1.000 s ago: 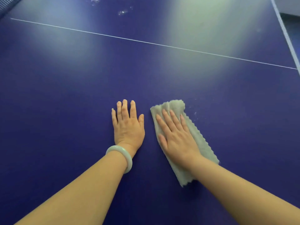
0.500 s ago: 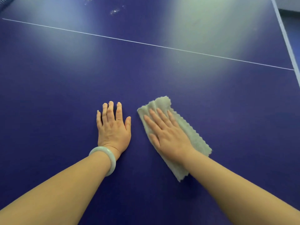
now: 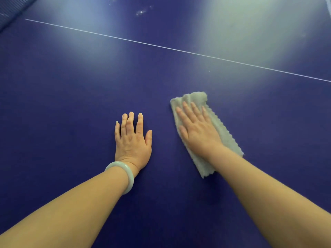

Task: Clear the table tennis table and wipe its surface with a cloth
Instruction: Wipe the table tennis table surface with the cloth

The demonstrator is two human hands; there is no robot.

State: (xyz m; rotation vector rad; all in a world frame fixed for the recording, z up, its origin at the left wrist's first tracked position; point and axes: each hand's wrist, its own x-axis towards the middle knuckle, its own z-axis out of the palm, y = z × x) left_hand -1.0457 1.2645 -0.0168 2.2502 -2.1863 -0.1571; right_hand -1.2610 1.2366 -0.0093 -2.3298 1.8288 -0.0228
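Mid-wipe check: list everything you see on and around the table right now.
table: one, dark blue, fills the view
white line: one, thin, runs across the far part of the table
smudges: a few, whitish, far side beyond the line
net: one, dark mesh, far left corner
cloth: one, pale grey, folded, flat on the table under the right hand
bracelet: one, pale green, on the left wrist
left hand: flat on the bare table, fingers straight
right hand: presses flat on the cloth
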